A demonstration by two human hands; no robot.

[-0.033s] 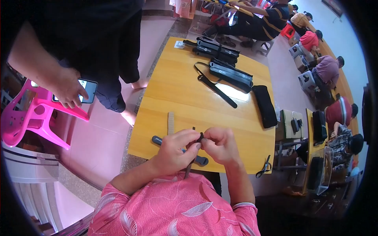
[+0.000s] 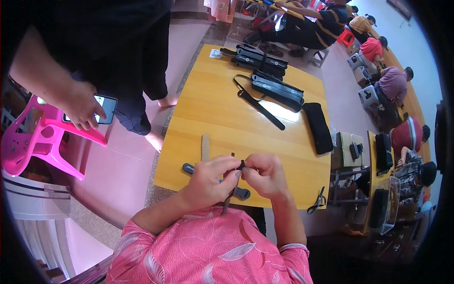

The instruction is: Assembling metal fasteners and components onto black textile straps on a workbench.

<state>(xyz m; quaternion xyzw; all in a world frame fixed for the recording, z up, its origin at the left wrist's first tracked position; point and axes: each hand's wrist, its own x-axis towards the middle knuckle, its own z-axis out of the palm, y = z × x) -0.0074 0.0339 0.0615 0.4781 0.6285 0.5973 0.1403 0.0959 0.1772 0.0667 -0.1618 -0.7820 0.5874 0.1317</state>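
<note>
My left hand (image 2: 210,182) and my right hand (image 2: 266,176) meet at the near edge of the table, fingers closed in a pinch. Between the fingertips sits a folded bit of narrow dark strap (image 2: 227,202), whose tail hangs down toward my lap. Part of it is covered by my fingers. Beneath the left hand lies a dark grey strip with rounded ends (image 2: 242,193), its middle hidden. Just beyond that hand is a flat tan strip (image 2: 205,147). Scissors (image 2: 317,199) with dark handles rest at the table's near right corner.
On the yellow wooden table (image 2: 208,104) are stacked black padded straps (image 2: 259,60), more padded straps (image 2: 278,90), a loose black strap (image 2: 261,110) and a black pouch (image 2: 318,128). To the left, a person holds a phone (image 2: 106,110) beside a pink stool (image 2: 52,137). Several people sit rightward.
</note>
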